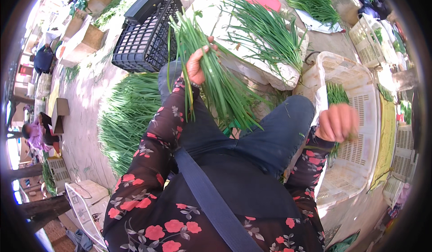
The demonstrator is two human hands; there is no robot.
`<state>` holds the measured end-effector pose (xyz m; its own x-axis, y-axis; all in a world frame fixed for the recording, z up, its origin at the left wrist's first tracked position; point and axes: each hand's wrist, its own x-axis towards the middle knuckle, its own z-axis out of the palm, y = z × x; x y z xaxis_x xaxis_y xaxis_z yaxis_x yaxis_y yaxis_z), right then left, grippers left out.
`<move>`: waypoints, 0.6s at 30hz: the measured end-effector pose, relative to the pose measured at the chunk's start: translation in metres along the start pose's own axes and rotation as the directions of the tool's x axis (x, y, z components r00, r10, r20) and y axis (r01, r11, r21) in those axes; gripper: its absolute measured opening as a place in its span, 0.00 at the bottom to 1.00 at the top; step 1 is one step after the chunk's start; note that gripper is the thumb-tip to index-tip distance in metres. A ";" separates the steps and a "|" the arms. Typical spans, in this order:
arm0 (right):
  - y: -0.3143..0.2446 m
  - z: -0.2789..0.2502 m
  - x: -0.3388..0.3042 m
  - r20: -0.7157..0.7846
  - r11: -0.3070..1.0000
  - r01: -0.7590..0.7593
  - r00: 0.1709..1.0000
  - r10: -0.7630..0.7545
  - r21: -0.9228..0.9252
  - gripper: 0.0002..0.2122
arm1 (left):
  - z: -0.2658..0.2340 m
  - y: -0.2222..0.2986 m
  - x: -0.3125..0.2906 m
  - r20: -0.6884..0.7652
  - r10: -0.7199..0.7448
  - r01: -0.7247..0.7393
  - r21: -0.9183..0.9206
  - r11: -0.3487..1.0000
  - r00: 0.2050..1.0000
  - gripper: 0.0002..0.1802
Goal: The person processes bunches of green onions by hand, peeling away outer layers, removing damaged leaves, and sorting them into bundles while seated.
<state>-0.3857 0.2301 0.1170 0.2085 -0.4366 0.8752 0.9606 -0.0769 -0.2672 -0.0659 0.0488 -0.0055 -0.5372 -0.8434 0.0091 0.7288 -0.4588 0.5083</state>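
A bunch of long green garlic chives [220, 83] is gripped near the middle by my left hand [195, 66], its fingers wrapped round the stems. The bunch slants over my lap, with its pale ends up and the leaves hanging down to the right. My right hand [337, 122] is curled into a loose fist over the near-left rim of a pale plastic crate [351, 173]. Motion blurs it slightly, and whatever may be inside its fingers is hidden. More chives [337, 100] lie in the crate beyond that hand.
Loose chives [267, 33] are spread on a whitish slab [285, 75] ahead of my knees. A large chive heap [128, 117] lies on the ground at left, beside a black crate [139, 45]. Other crates [366, 40] stand at right. A person [38, 135] sits far left.
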 end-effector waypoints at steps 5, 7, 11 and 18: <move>0.052 -0.031 -0.024 -0.870 -0.185 -0.852 0.492 0.036 -0.490 0.04 | 0.024 -0.003 0.002 -0.139 -0.043 0.087 0.323 0.943 0.989 0.21; 0.070 -0.025 -0.010 -0.925 0.275 -0.909 0.359 0.127 -0.315 0.05 | 0.034 -0.014 0.005 -0.143 -0.024 0.073 0.347 0.935 0.989 0.25; 0.084 -0.025 0.034 -0.911 0.316 -0.899 0.370 0.181 -0.303 0.07 | 0.061 -0.018 -0.008 -0.112 -0.014 0.074 0.556 0.828 0.994 0.26; 0.096 -0.073 0.073 -0.449 -0.485 -0.350 0.888 0.100 -0.801 0.10 | 0.088 -0.027 -0.012 0.204 -0.044 -0.177 0.921 0.346 0.978 0.19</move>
<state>-0.2919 0.1258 0.1257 0.1985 -0.7976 0.5696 -0.6866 -0.5278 -0.4999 -0.1162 0.0960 0.0571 -0.6438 -0.7476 0.1628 -0.0437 0.2483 0.9677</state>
